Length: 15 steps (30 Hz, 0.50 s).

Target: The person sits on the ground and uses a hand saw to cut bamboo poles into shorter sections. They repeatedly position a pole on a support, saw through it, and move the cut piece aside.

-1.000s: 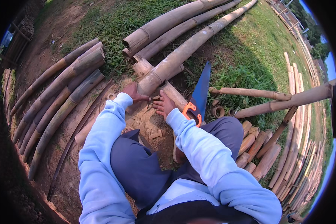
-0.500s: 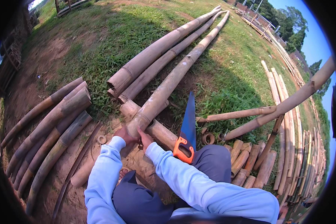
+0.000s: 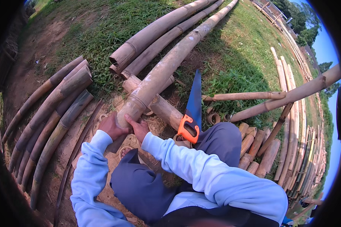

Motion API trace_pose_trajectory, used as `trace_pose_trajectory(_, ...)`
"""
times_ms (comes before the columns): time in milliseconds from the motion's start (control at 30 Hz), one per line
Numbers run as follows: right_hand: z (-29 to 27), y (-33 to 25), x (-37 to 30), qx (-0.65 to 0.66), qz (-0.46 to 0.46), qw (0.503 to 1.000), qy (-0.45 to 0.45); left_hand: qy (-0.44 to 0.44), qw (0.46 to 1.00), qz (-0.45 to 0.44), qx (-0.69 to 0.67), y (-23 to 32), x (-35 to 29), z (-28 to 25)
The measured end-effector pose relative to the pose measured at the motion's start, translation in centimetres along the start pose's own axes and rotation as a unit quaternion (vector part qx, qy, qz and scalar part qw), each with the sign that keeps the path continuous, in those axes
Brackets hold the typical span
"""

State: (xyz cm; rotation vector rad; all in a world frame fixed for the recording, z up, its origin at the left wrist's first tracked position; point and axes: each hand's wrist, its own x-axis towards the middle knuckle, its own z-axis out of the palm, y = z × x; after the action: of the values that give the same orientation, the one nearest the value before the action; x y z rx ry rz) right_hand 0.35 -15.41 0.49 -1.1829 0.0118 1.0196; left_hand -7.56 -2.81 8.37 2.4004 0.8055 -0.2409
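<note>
A long thick bamboo pole (image 3: 161, 73) runs from my hands up and away to the far right. It rests across a shorter bamboo log (image 3: 166, 110) on the ground. At its near end, my left hand (image 3: 114, 127) is wrapped round the left side and underside. My right hand (image 3: 139, 129) grips the right side of that same end, thumb on top, the other fingers partly hidden below. A handsaw (image 3: 193, 104) with a blue blade and orange handle stands upright by my right knee, against the log's end.
Two thick bamboo poles (image 3: 155, 36) lie beyond on the grass. Several dark bamboo lengths (image 3: 58, 113) are at left, with a thin strip (image 3: 77, 151) beside them. Short cut pieces (image 3: 259, 143) are stacked at right, behind a slanting pole (image 3: 291, 100) propped on a stake.
My hands have moved a little apart on the pole's end, the left one further left. Relative to the log beneath, the pole has come slightly toward me. The view has shifted downward.
</note>
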Motion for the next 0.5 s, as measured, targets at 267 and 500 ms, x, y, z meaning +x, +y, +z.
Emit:
trace_pose_trajectory(267, 2.5, 6.2, -6.7, -0.183, 0.023, 0.892, -0.412, -0.039, 0.995, -0.090, 0.005, -7.1, -16.1, -4.2)
trace_pose_trajectory(500, -2.2, 10.9, -3.9, -0.373, 0.050, 0.769, -0.517, -0.061, 0.981, -0.175, 0.055, -14.6, -24.3, 0.5)
